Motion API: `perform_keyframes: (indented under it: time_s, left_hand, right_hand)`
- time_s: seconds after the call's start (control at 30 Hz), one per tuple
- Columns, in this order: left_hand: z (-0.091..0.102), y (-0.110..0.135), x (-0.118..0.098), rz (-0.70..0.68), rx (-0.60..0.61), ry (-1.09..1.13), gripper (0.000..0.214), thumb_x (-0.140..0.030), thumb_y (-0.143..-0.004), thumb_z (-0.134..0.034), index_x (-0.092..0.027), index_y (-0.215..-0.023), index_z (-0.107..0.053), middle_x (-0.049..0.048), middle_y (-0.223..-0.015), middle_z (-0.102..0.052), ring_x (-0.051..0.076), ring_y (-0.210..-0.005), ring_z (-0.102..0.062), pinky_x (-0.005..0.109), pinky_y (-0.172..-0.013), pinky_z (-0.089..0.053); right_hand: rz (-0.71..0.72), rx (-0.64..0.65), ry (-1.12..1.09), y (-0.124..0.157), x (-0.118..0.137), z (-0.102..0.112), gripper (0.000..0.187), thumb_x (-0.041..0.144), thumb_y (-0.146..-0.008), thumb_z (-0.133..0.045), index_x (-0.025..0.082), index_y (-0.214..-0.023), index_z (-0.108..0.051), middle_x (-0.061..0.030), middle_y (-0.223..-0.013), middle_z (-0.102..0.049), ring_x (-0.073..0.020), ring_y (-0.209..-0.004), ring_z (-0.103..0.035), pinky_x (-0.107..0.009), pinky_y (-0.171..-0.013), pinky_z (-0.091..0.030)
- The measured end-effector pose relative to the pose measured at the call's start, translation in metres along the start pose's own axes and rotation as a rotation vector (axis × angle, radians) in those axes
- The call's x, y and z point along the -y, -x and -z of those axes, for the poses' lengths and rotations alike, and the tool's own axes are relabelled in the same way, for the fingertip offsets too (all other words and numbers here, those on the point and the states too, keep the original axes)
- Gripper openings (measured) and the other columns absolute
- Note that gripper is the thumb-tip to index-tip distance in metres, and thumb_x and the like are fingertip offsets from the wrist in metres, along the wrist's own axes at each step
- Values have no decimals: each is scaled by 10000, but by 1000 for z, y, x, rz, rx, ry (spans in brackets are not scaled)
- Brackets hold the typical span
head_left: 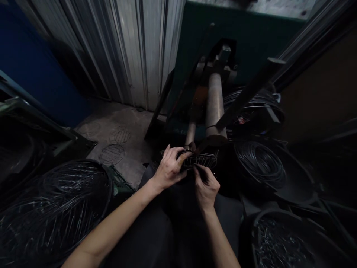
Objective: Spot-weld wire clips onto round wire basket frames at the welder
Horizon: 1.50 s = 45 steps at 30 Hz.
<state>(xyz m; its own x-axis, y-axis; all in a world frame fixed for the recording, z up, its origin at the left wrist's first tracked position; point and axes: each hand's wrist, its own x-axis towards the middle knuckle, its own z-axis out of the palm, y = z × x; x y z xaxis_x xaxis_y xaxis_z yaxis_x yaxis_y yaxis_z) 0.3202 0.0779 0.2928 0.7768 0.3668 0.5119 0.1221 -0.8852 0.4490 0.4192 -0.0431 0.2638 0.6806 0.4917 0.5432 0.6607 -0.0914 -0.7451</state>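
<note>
A round wire rack [210, 160] of thin bars lies at the lower electrode arm of a spot-welding machine [191, 134]. My left hand [170, 163] is closed on the rack's left side, with the thumb stretched along it near the electrode tip. My right hand [206, 183] pinches at the rack's near edge, just below the thicker upper arm [215, 100]. Whatever sits between these right fingertips is too dark and small to make out. Part of the rack is hidden behind the left fingers.
At left stands a tub of wire pieces [64, 193]. Several round wire grids [111, 153] lie on the floor. To the right are a basin with a wire coil [259, 163] and a bucket of small metal pieces [281, 242]. A dark bar [251, 91] juts from the machine.
</note>
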Motion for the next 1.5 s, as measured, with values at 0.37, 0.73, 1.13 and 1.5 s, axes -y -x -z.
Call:
perform_keyframes:
  time_s: [0.37,0.73,1.13,1.5]
  left_hand:
    - [4,0,-1,15,-34,94,565,-262,-735,-637,-185,-1237,-389,95,-1191,-555,231,-1139,-518,506,-1083,-288]
    - [0,14,19,-42,-15,163,824,-327,-688,-725,-240,-1355,-249,131,-1393,-407,292,-1353,-310,581,-1127,-81]
    - [0,29,56,136,-118,255,516,-199,-683,-668,-183,-1167,-488,56,-1076,-565,180,-1011,-578,344,-907,-492]
    - [12,56,4,-107,-50,14,590,-190,-770,-635,-267,-1308,-405,66,-1170,-531,221,-1123,-536,529,-1085,-341]
  right_hand:
    - [105,29,69,4,9,9,204,247,-871,-554,197,-1059,-614,-48,-956,-678,-145,-852,-651,-276,-785,-536]
    - [168,53,333,-6,-3,26,182,334,-866,-554,195,-983,-550,-58,-894,-567,-169,-783,-593,-291,-668,-525]
    - [44,115,279,6,-7,58,268,447,-858,-524,205,-951,-591,-52,-877,-616,-173,-763,-604,-304,-707,-506]
    - [-1027,306,934,166,-164,264,227,413,-644,-534,207,-706,-608,-148,-590,-634,-340,-576,-621,-442,-549,-463]
